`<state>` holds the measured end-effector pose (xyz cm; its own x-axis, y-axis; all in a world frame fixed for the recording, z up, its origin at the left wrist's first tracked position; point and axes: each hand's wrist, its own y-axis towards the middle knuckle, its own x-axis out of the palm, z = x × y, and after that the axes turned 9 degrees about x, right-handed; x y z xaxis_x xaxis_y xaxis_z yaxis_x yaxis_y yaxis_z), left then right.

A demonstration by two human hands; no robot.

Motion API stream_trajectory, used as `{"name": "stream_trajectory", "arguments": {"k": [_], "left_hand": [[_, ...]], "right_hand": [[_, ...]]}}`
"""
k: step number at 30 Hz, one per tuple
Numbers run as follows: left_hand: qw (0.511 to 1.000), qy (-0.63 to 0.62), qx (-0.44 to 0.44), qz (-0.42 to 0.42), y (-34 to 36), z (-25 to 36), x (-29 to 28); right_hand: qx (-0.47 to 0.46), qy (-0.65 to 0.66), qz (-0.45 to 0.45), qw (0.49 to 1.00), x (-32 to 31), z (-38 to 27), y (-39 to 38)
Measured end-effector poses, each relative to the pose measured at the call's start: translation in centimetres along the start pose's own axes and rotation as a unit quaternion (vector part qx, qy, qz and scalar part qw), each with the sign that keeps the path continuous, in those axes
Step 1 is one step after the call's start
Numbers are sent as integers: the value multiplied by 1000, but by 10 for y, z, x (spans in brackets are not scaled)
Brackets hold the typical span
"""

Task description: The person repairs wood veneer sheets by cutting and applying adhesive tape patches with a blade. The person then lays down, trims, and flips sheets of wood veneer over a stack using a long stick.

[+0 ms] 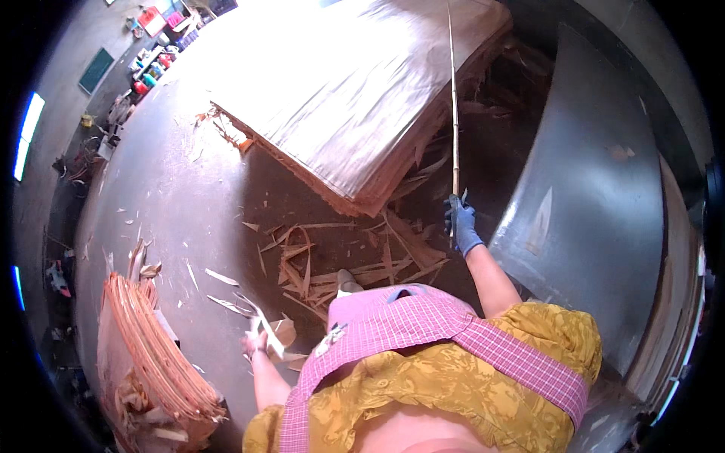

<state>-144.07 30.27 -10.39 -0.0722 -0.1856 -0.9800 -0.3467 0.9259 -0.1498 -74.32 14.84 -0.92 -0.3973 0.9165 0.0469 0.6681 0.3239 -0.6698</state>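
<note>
My right hand [460, 223], in a blue glove, is closed around the lower end of a long thin wooden stick [454, 98] that reaches up over a big stack of thin veneer sheets [355, 90]. My left hand [257, 341] is bare and grips a curled scrap of veneer [273, 334] low beside my body. Broken veneer strips [340, 257] lie scattered on the floor between the stack and my feet.
A curved grey metal panel [596, 204] stands to my right. A pile of rolled and bent veneer pieces [155, 355] sits at the lower left. Colourful containers and clutter [155, 60] line the far upper left of the concrete floor.
</note>
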Motion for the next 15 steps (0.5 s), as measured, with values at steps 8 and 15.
{"name": "stream_trajectory", "arguments": {"k": [8, 15], "left_hand": [[641, -383, 468, -474, 89, 454, -197], [634, -295, 425, -575, 151, 584, -182]], "right_hand": [[-49, 66, -8, 997, 210, 33, 20], [-67, -333, 147, 929, 348, 22, 154]]}}
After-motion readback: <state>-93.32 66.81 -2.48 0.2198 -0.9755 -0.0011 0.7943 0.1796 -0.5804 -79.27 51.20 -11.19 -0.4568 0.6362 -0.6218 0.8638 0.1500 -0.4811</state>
